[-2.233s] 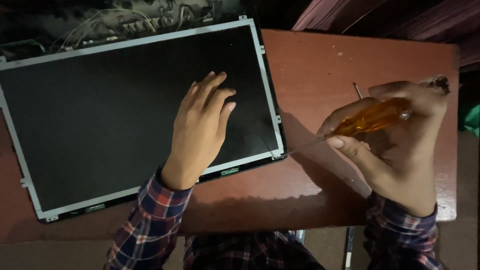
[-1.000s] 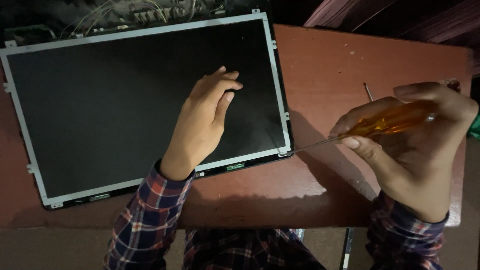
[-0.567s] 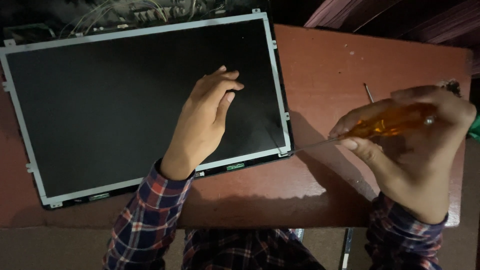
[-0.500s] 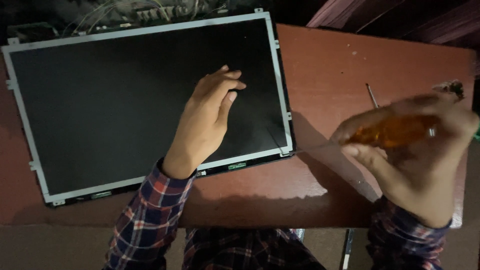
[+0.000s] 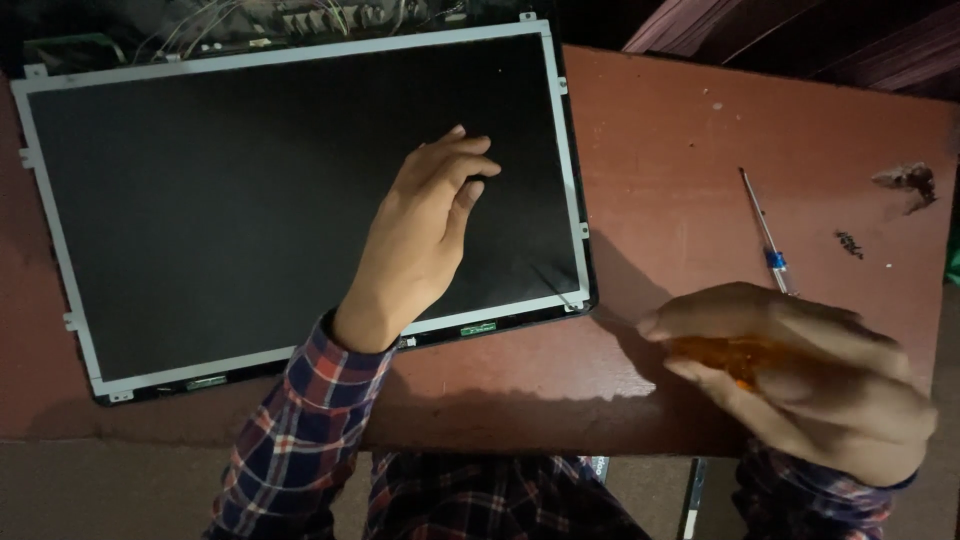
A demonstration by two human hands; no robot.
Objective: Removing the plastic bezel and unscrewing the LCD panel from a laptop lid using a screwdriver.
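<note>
A bare flat screen panel (image 5: 250,200) with a thin metal frame lies on a reddish table (image 5: 680,140). My left hand (image 5: 425,225) rests flat on its dark surface, fingers together, near the panel's right side. My right hand (image 5: 810,375) hovers over the table's front right part, closed around an orange-handled screwdriver (image 5: 735,358); its shaft is hidden. The panel's lower right corner (image 5: 575,300) lies just left of that hand.
A thin loose screwdriver bit with a blue band (image 5: 768,235) lies on the table right of the panel. Small dark screws (image 5: 850,243) and a bit of debris (image 5: 910,180) sit near the right edge. Wires and a circuit board (image 5: 300,18) show behind the panel.
My right hand has dropped toward the table's front edge and turned over the screwdriver, whose tip no longer points at the panel's corner. The left hand stays on the panel.
</note>
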